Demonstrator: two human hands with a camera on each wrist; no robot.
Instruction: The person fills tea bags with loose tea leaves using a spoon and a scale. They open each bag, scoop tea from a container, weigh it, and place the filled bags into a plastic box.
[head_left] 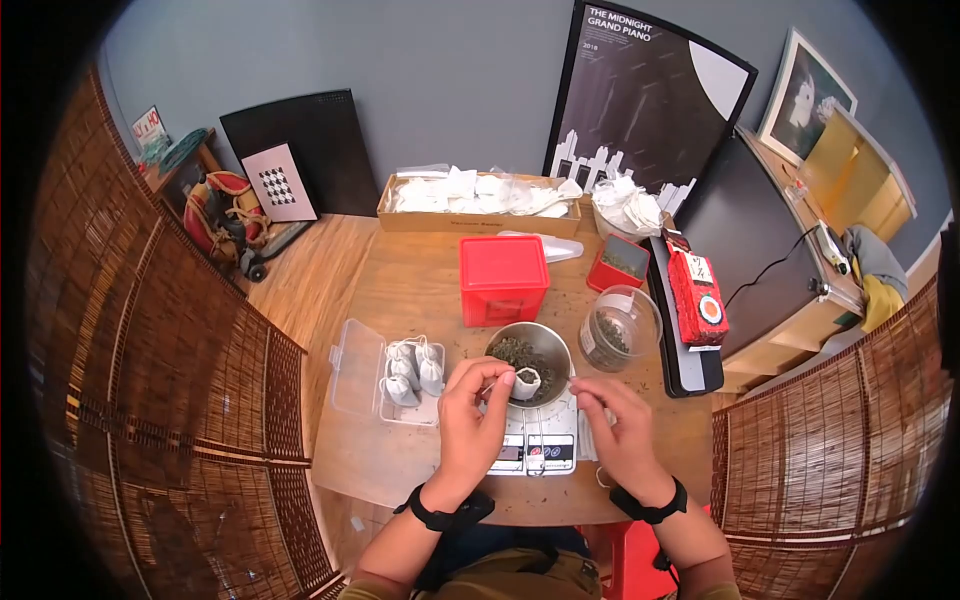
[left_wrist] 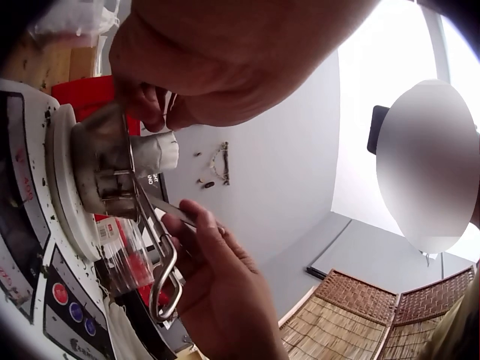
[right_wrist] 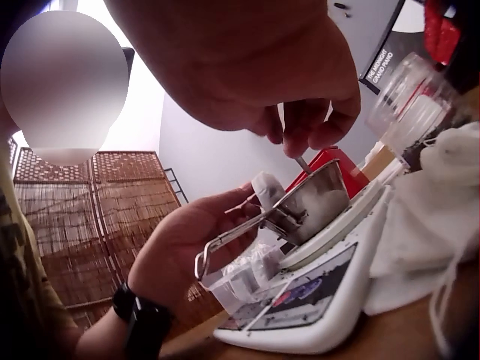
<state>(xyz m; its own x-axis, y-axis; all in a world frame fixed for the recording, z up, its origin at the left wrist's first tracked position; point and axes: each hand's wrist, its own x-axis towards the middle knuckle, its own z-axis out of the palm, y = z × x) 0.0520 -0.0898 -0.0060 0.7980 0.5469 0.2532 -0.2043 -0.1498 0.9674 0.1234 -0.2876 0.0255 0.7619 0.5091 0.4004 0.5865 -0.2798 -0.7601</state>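
A metal pan (head_left: 569,362) with a wire handle holds dark dried leaves (head_left: 512,350) and sits on a white digital scale (head_left: 510,464). Over its near side, my left hand (head_left: 470,415) pinches the rim of a small white drawstring bag (head_left: 527,386), its mouth open upward. On the other side, my right hand (head_left: 622,428) grips a slim flat metal utensil (left_wrist: 176,211) between thumb and fingers. That utensil (right_wrist: 303,164) points down into the pan, its far end hidden behind the pan wall.
Left of the scale, an open clear box (head_left: 357,372) contains several filled white bags (head_left: 430,369). Beyond the pan stands a red canister (head_left: 504,282). A clear jar (head_left: 640,325) with leaves is at right, near a red packet (head_left: 697,300). Empty bags (right_wrist: 420,232) lie beside the scale.
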